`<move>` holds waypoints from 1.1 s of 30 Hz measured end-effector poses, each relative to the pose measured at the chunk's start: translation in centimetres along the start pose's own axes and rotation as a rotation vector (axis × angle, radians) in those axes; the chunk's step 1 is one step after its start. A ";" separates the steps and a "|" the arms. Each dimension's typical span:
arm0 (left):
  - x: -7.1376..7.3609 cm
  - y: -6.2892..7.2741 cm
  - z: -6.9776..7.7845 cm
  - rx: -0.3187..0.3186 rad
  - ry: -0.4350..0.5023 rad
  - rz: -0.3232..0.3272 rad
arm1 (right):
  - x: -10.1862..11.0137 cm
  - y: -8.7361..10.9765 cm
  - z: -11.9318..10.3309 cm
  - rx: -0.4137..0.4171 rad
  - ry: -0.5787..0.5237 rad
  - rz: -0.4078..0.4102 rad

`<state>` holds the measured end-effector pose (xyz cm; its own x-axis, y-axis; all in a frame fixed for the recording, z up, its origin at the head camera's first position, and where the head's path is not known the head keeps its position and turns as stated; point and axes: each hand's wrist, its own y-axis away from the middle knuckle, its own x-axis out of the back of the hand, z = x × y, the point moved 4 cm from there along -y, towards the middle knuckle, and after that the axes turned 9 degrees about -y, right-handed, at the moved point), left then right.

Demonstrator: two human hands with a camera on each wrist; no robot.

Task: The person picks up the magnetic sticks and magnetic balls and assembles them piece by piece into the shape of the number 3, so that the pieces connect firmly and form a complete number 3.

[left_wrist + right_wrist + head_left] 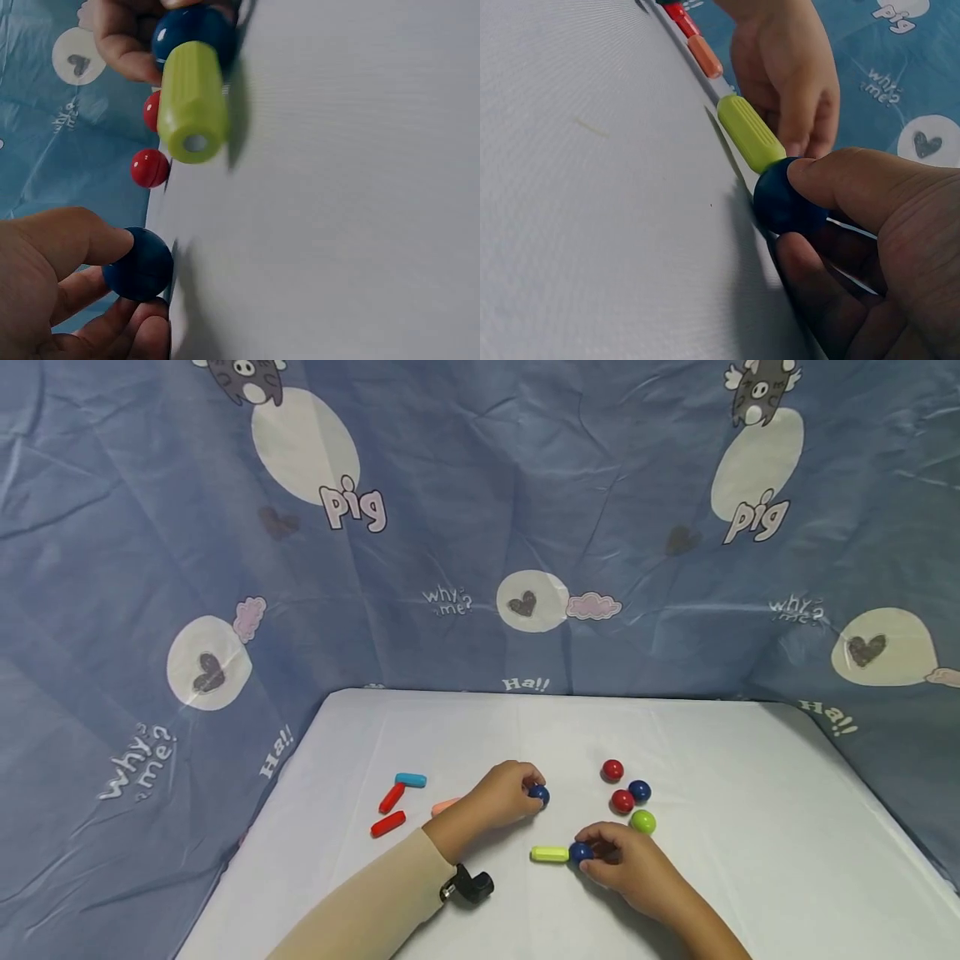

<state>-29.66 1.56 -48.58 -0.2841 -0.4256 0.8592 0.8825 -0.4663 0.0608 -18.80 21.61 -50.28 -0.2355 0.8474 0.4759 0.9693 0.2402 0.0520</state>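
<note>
My left hand (501, 797) pinches a dark blue ball (540, 796) between thumb and fingers, just over or on the white table. My right hand (628, 867) holds a second blue ball (581, 853) nearer the front. One end of a yellow-green ribbed rod (550, 854) touches that ball and points left. In the left wrist view, a small silvery disc shows in the free end of the rod (193, 112). The right wrist view shows thumb and fingertips on the blue ball (786, 199), with the rod in line beyond it.
Left of the hands lie a light blue rod (410, 780), two red rods (388, 824) and an orange-pink rod (444, 807), partly behind the left forearm. Right of them lie two red balls (612, 770), another blue ball (640, 791) and a green ball (642, 822). A printed blue cloth (450, 527) hangs behind.
</note>
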 end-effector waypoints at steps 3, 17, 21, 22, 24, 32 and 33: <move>0.1 1.4 -0.8 0.024 0.025 -0.001 | -0.1 0.0 -0.1 -0.012 0.000 0.003; 0.6 4.5 -2.3 0.068 0.057 0.009 | -0.4 -0.2 -0.1 -0.015 0.016 0.022; 0.9 5.2 -2.5 0.080 0.049 0.010 | -0.5 -0.4 -0.3 -0.024 0.019 0.034; 0.9 5.4 -2.7 0.080 0.047 0.010 | -0.5 -0.4 -0.3 -0.023 0.017 0.035; 1.0 5.7 -2.9 0.086 0.040 0.014 | -0.7 -0.5 -0.4 -0.015 0.010 0.033; 1.0 7.3 -3.6 0.106 0.063 0.032 | -1.0 -0.8 -0.6 -0.025 0.018 0.048; 0.9 7.5 -3.6 0.110 0.065 0.031 | -1.0 -0.9 -0.6 -0.035 0.023 0.054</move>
<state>-24.71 -5.13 -49.18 -0.2766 -0.4891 0.8272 0.9259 -0.3661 0.0931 -19.41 20.25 -50.28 -0.1813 0.8476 0.4987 0.9826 0.1771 0.0562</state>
